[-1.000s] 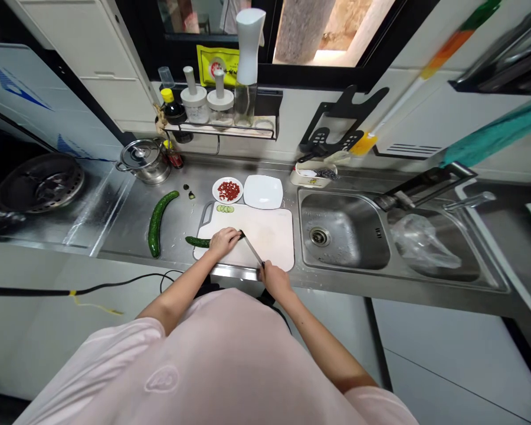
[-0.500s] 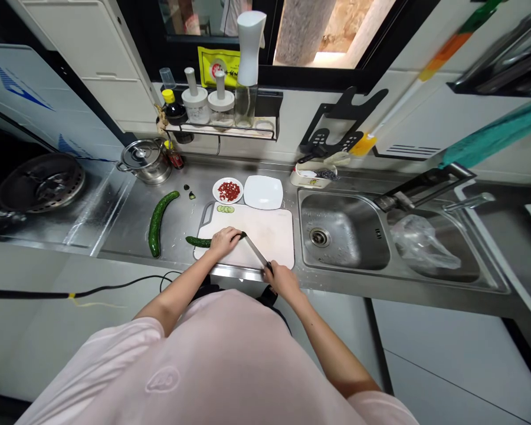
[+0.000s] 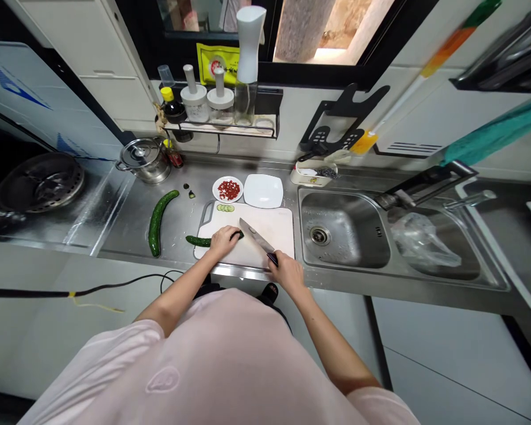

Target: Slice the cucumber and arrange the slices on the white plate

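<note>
My left hand [image 3: 223, 241] is closed over a dark green cucumber [image 3: 198, 241] that lies across the white cutting board [image 3: 265, 224]. The cucumber's cut end pokes out just right of my fingers, and its other end hangs past the board's left edge. In my right hand [image 3: 287, 271] is the black handle of a kitchen knife [image 3: 256, 236]. Its blade points up and left, with the broad side showing, a little right of the cucumber's end. A short row of cucumber slices [image 3: 225, 208] lies near the board's top left corner.
A whole cucumber [image 3: 158, 224] rests on the steel counter at left, near small green scraps [image 3: 191, 193]. Behind the board stand a plate of chopped red pieces [image 3: 228, 190] and a white plate [image 3: 263, 191]. A lidded pot [image 3: 145, 160] is back left; a sink [image 3: 343, 230] is right.
The knife has come away from the cucumber's end, and its blade has turned to show its flat side. My right hand has shifted slightly right. My left hand stays on the cucumber.
</note>
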The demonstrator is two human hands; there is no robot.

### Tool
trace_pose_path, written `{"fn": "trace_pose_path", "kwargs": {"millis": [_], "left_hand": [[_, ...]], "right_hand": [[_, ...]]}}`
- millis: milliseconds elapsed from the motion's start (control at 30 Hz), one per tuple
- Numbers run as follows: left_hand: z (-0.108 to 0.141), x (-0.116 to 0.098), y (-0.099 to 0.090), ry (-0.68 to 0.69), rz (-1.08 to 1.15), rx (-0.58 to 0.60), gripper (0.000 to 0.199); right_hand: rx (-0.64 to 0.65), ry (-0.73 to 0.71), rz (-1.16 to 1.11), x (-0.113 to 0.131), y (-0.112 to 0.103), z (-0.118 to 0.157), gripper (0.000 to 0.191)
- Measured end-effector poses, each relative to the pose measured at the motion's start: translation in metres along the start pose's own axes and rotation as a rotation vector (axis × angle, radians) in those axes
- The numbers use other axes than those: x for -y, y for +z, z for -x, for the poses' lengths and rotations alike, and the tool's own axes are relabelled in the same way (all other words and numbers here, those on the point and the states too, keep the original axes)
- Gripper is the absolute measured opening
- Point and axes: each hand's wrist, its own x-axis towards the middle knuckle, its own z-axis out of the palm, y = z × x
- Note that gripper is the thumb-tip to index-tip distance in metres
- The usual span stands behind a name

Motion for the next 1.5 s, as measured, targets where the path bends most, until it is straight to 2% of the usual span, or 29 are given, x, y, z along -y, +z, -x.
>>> {"fn": "trace_pose_path", "kwargs": {"millis": [233, 367, 500, 567, 833, 1033, 1133, 1233, 1367, 1500], "left_hand": [[-0.011, -0.001, -0.010, -0.197, 0.218, -0.246, 0.028], [-0.017, -0.010, -0.018, -0.148, 0.252, -0.217, 0.032], [-0.020, -0.020, -0.020, -0.095, 0.215, -0.148, 0.059], [-0.023, -0.024, -0.020, -0.076, 0.186, -0.106, 0.067], [-0.046, -0.017, -0.026, -0.051, 0.185, 0.127, 0.030], [-0.052, -0.014, -0.021, -0.124, 0.374, 0.190, 0.025], [-0.054, -0.011, -0.010, -0.153, 0.466, 0.161, 0.020], [-0.060, 0.001, 0.001, -0.237, 0.481, 0.046, 0.018], [-0.069, 0.022, 0.005, -0.388, 0.350, -0.061, 0.020], [-0.080, 0.033, -0.002, -0.393, 0.207, -0.063, 0.018]], "right_hand": [[-0.108, -0.035, 0.083, -0.003, -0.001, -0.005, 0.024], [-0.133, -0.049, 0.107, -0.005, -0.004, -0.007, 0.023], [-0.155, -0.063, 0.106, -0.004, -0.005, -0.008, 0.023], [-0.158, -0.077, 0.102, -0.003, -0.005, -0.007, 0.023], [-0.180, -0.144, 0.134, -0.009, -0.002, -0.001, 0.018], [-0.173, -0.155, 0.135, -0.010, -0.001, 0.001, 0.017], [-0.149, -0.149, 0.127, -0.011, -0.002, 0.002, 0.018], [-0.137, -0.132, 0.115, -0.014, 0.000, 0.002, 0.019], [-0.142, -0.098, 0.112, -0.021, 0.006, 0.003, 0.021], [-0.141, -0.061, 0.117, -0.026, 0.009, 0.003, 0.021]]}}
